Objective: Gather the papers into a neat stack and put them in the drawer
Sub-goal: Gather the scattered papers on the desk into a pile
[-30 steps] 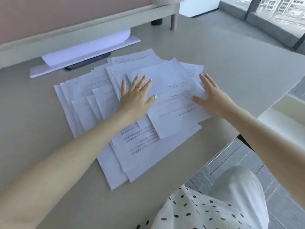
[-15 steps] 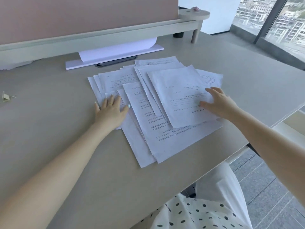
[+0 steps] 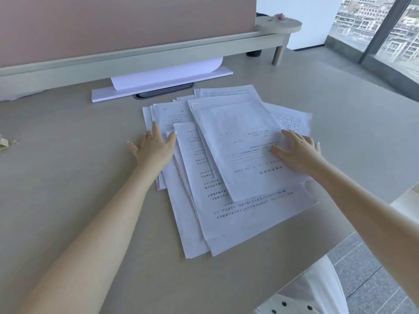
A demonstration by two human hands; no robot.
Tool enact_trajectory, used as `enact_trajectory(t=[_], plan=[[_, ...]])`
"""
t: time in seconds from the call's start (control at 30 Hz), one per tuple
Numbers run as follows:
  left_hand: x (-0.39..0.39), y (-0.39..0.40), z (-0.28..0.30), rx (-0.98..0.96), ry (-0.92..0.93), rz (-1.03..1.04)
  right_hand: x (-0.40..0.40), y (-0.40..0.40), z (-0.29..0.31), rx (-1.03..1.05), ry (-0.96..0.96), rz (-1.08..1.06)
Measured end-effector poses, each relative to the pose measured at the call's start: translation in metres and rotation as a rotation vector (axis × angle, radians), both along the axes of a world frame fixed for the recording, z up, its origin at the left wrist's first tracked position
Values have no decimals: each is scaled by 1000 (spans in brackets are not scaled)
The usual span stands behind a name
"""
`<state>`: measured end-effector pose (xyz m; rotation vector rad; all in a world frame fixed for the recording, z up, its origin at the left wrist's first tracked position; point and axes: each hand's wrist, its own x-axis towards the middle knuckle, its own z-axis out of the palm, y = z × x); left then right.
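Several white printed papers (image 3: 235, 214) lie fanned in a loose overlapping pile on the beige desk (image 3: 68, 200). My left hand (image 3: 154, 148) rests flat with fingers spread on the pile's left edge, partly on the desk. My right hand (image 3: 297, 152) lies flat on the right side of the top sheet, fingers apart. Neither hand holds a sheet. A pale corner at the right edge may be the drawer (image 3: 408, 200); I cannot tell.
A white board with a curled sheet (image 3: 163, 80) lies behind the pile, over a dark cable slot (image 3: 163, 92). A raised shelf (image 3: 136, 57) and pink partition run along the back. Small scraps (image 3: 4, 143) sit far left. The desk's edge runs diagonally at lower right.
The pile has been pushed together and is narrower. My left hand slid from the middle of the papers to their left edge; my right hand stayed on the right side.
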<state>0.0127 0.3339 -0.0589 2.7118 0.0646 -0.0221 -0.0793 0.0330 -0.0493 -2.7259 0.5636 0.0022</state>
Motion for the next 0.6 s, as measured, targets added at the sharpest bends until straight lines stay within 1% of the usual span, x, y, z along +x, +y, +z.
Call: enact_trajectory(t=[0.1, 0.13, 0.23, 0.27, 0.33, 0.43, 0.5, 0.6], plan=[[-1, -12, 6, -14, -12, -43, 2, 13, -2, 2, -11, 44], [-3, -15, 7, -51, -7, -65, 1, 17, -3, 0, -25, 47], [-11, -24, 6, -311, 2, -71, -4, 28, -10, -32, -86, 43], [-12, -25, 4, -321, -23, -54, -6, 30, -12, -37, -106, 36], [-8, -21, 0, -212, -66, -23, -8, 30, -14, -29, -125, 18], [-2, -9, -5, -104, -29, -2, -9, 29, -15, -25, -122, 9], [-4, -7, -3, -123, -2, -24, -10, 29, -16, -36, -118, 10], [-9, -11, 5, -264, 20, -64, -10, 30, -16, -54, -118, 12]])
